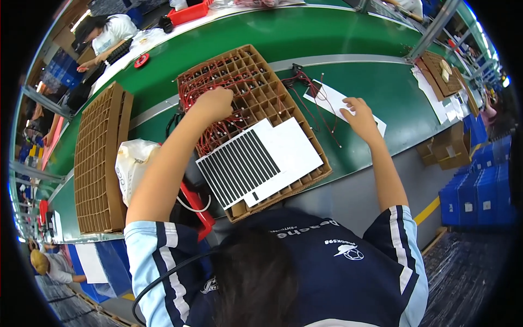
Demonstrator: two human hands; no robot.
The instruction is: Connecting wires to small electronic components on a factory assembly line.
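Note:
A shallow cardboard box [320, 171] with a grid of dividers lies in front of me. Small black parts with red wires [204, 90] fill many of its far and left cells. My left hand [217, 104] is over these wires, its fingers closed; what they pinch is hidden. On the box's near side rest a sheet with black stripes [239, 168] and a blank white sheet [299, 150]. To the right, my right hand [359, 115] is at a long white strip [376, 124], fingers curled but apart. Loose black parts with red wires [297, 80] lie at the strip's left end.
Another divided cardboard box [98, 163] stands at the left, beside a white plastic bag [133, 166] and a red tool-like object [199, 210]. Across the green bench [327, 38] a person [111, 35] works near a red bin [188, 12]. Blue crates [474, 191] are stacked at the right.

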